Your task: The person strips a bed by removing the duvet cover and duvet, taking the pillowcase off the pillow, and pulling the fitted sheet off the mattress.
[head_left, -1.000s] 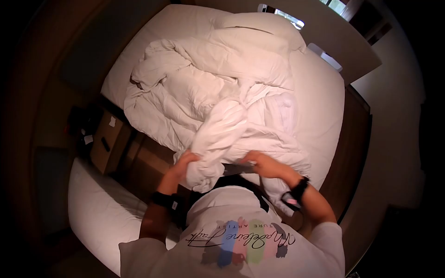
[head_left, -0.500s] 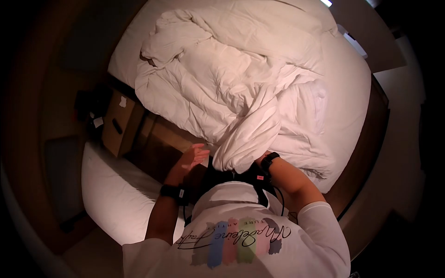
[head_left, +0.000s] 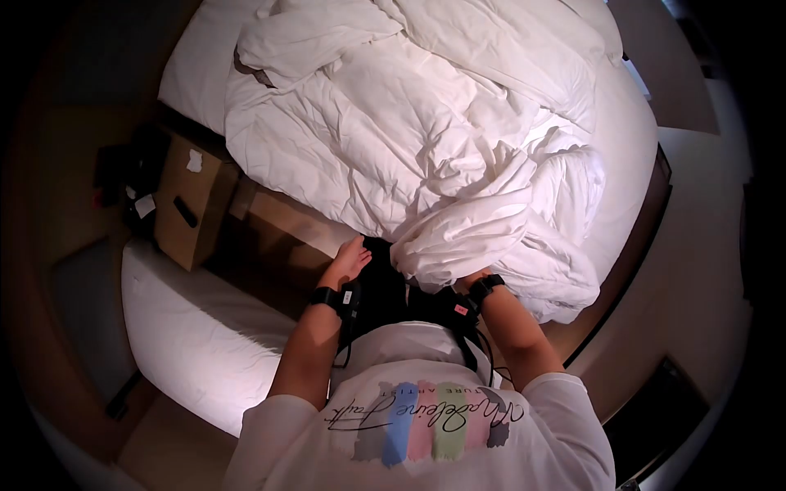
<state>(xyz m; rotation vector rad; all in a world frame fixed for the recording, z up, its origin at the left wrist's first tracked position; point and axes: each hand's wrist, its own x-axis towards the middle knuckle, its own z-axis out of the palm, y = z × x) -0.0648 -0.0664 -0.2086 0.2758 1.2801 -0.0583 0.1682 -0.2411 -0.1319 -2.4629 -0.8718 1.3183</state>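
Observation:
A rumpled white duvet covers much of the bed, and a bunched fold of it comes down to my lap. My right hand is at the lower right of this fold, with its fingers tucked behind the cloth; the fabric gathers at it as if gripped. My left hand holds nothing. Its fingers are stretched out beside my dark-clothed thigh, just left of the fold and apart from it. Black bands with small devices are on both wrists.
The bed's mattress shows beyond the duvet. At the left stand a wooden cabinet with a dark handle-like object on it and a white padded seat or cushion. A dark flat panel is at the lower right.
The bunched fold has shifted right and spread wider, with my right hand still at it. My left hand's fingers have drawn closer together near my thigh. The view has tilted slightly.

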